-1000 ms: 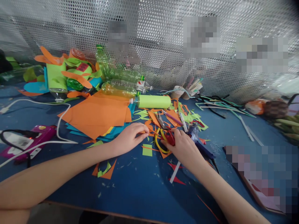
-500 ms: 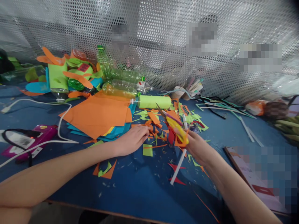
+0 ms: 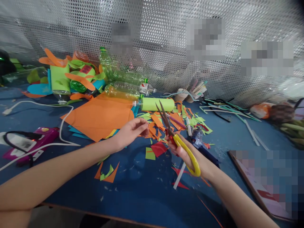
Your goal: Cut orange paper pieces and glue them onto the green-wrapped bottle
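My right hand [image 3: 190,155] is closed on a pair of scissors [image 3: 175,137] with yellow and red handles, lifted off the table, blades slightly apart and pointing up and away. A red paper scrap [image 3: 158,148] hangs just left of that hand. My left hand [image 3: 131,131] hovers above the blue table [image 3: 142,190] by a heap of orange paper scraps [image 3: 154,126], fingers curled loosely with nothing visible in them. A green scrap [image 3: 149,153] lies between my hands.
Orange paper sheets [image 3: 99,115] lie behind my left hand. Plastic bottles [image 3: 123,84], a green paper roll [image 3: 158,104] and paper-covered bottles [image 3: 59,79] stand further back. A pink device [image 3: 35,139] with white cables sits left. Straws [image 3: 228,109] lie right, before a perforated metal screen.
My right hand picked the scissors up off the table and drew them back toward me. My left hand rose from the scraps and its fingers loosened.
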The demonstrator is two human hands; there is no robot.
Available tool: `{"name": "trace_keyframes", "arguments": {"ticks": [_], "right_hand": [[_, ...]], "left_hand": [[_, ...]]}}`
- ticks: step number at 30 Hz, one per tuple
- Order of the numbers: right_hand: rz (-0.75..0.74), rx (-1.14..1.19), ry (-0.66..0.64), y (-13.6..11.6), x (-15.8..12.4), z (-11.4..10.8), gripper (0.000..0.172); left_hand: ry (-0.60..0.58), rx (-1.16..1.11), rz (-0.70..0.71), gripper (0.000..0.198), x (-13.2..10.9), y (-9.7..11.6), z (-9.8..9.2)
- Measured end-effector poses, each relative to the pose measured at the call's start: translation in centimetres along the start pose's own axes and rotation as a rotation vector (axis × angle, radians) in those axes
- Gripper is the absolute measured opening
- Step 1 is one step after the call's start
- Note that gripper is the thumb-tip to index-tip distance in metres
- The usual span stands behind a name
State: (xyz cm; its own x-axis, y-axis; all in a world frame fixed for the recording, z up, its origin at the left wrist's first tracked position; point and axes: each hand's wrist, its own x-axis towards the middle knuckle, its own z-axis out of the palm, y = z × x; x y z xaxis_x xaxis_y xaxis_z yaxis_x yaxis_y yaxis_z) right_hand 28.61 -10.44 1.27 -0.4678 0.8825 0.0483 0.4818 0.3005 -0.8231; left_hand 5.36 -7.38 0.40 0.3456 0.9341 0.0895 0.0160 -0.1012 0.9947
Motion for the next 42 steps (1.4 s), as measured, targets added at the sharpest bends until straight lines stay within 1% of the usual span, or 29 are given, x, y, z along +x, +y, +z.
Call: {"name": "trace_keyframes", "arguments": {"ticks": [2,5,8,12,22,35,42], "right_hand": [[-0.001,-0.126,-0.047,-0.9,-0.5,0.3,0.040],[-0.013,-0.311,-0.042,-2.4,-0.8,0.6,0.048],[-0.029,-0.373,-0.052,-3.4,-0.8,0.8,0.054],[-0.033,-0.377,-0.121,-3.6,-0.7,0.7,0.053],[-0.020,-0.400,-0.133,-3.8,-0.8,0.7,0.060],[0.015,-0.355,-0.181,-3.3,-0.7,0.9,0.050],[-0.002,-0.338,-0.152,-2.7,-0.6,1.3,0.047]], "left_hand": [[-0.001,-0.097,-0.011,0.016,-0.2,0.1,0.3],[0.009,-0.214,-0.040,0.015,-0.5,0.2,0.7],[0.003,-0.282,-0.082,0.014,-0.7,0.6,0.9],[-0.013,-0.288,-0.124,0.017,-0.9,1.2,1.1],[-0.073,-0.277,-0.111,0.018,-1.0,1.3,1.0],[-0.087,-0.324,-0.138,0.020,-1.1,1.1,1.0],[-0.083,-0.348,-0.186,0.020,-0.8,1.2,1.0]]}}
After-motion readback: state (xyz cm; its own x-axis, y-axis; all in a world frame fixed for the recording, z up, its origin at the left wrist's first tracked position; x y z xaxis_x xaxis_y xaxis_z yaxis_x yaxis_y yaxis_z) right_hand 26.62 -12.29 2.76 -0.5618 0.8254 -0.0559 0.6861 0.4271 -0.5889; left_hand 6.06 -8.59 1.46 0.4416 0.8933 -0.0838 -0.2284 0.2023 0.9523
